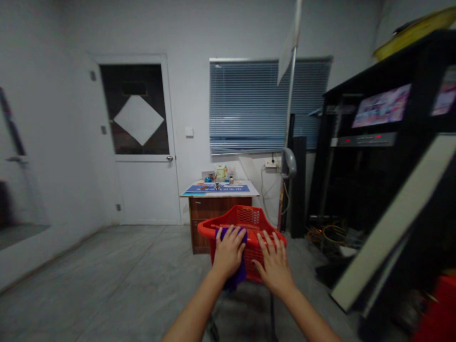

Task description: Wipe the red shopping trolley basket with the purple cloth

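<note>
A red plastic basket [249, 216] with slotted walls stands on dark legs in front of me, like a small cart. My left hand [230, 249] presses a purple cloth [238, 278] against the near rim, and the cloth hangs down the outside of the basket. To the right, my right hand [273, 261] rests on the same rim with its fingers spread and nothing held. The parts of the cloth under my left palm are hidden.
Beyond the basket is a wooden desk [221, 205] with small items on top. A white door [147, 190] is at the left. At the right stand a metal pole [291, 95], a black rack [384, 76], leaning boards [392, 223] and cables on the floor.
</note>
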The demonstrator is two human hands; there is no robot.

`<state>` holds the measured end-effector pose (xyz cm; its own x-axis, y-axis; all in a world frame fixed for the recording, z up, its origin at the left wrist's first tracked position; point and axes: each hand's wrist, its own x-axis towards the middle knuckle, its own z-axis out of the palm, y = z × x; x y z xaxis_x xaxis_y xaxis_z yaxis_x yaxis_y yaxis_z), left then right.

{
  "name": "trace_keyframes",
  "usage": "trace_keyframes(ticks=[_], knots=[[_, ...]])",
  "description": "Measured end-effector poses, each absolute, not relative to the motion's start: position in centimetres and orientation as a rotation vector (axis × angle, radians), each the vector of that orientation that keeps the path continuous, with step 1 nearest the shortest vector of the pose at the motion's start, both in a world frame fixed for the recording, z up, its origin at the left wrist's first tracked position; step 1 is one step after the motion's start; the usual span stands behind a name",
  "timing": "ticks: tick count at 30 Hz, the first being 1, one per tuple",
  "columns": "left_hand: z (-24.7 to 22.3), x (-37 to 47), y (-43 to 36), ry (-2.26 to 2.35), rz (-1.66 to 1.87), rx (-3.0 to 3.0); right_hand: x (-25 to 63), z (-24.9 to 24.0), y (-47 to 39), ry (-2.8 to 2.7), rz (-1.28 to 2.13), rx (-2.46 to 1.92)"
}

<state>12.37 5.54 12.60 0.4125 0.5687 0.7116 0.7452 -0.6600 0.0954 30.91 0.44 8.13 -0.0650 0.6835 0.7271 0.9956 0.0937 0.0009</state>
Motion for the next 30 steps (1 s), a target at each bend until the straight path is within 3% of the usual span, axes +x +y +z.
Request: trace_keyframes(ticks=[19,25,30], knots=[[12.5,12.4,5.5,-1.200,-1.098,-2.398,30.8,8.4,0.5,-1.859,-0.647,-1.647],[12.6,13.0,5.4,-1.011,-0.979,-2.527,31.8,8.6,0.3,-1.913,-0.633,-1.611],[11.9,13.3,5.6,-1.093,-1.108,-2.421,32.2,9.0,-0.1,-1.882,-0.648,-1.629]])
